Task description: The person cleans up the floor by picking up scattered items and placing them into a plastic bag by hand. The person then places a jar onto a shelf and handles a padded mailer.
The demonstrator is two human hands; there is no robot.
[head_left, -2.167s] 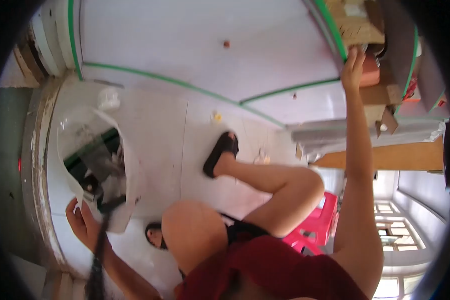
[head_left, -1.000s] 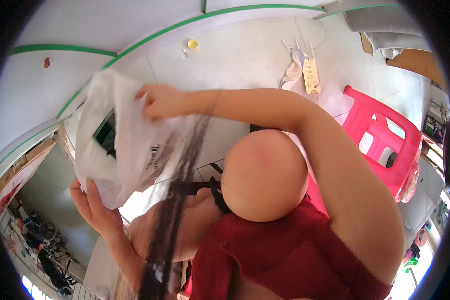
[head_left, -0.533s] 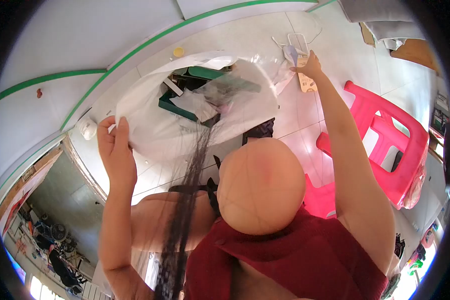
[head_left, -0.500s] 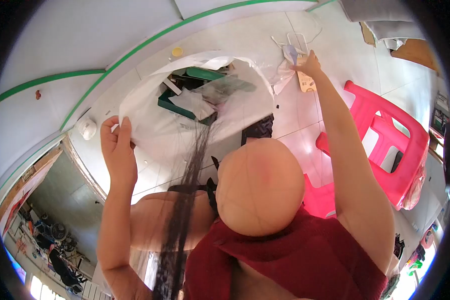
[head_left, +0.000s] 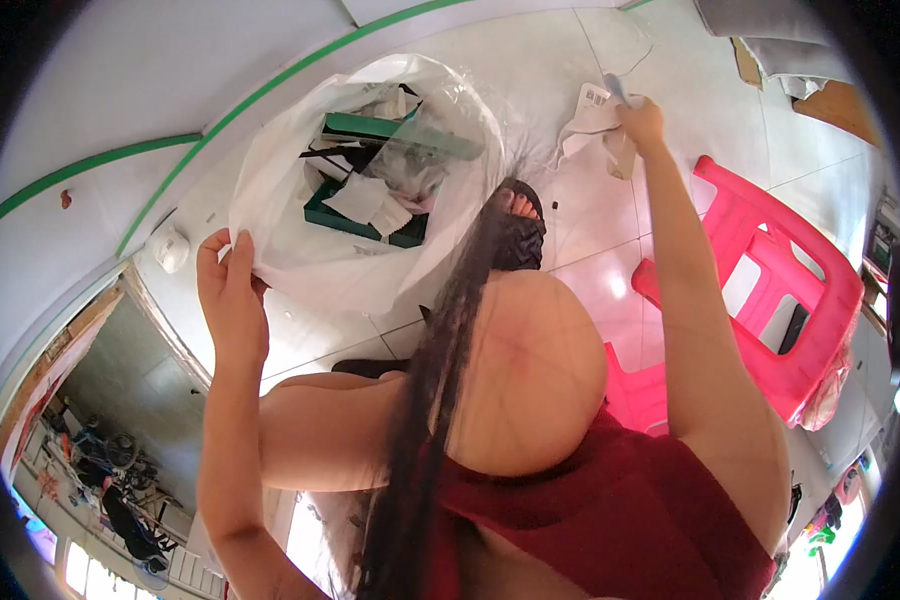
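Note:
My left hand (head_left: 232,285) pinches the near left rim of a large translucent plastic bag (head_left: 320,278), which gapes open on the floor. Inside lie a dark green box (head_left: 335,216), a green lid-like piece (head_left: 370,128), torn white paper (head_left: 370,203) and some black pieces. Out to the right, my right hand (head_left: 644,126) is closed on a bunch of packaging scraps (head_left: 595,120). A white piece with a barcode, a grey-blue strip and a tan card show among them. The scraps hang just above or against the floor; which one, I cannot tell.
A pink plastic stool (head_left: 770,290) lies on its side at the right. My sandalled foot (head_left: 520,215) is close beside the bag. Dark hair (head_left: 440,370) hangs across the view. A white crumpled thing (head_left: 170,250) sits left, by the green-edged white panel (head_left: 90,190).
My right hand has shifted slightly right with the scraps, and the barcode side now shows. The bag's mouth has tipped, revealing more inside. The hair has swung right, and my foot has come into view.

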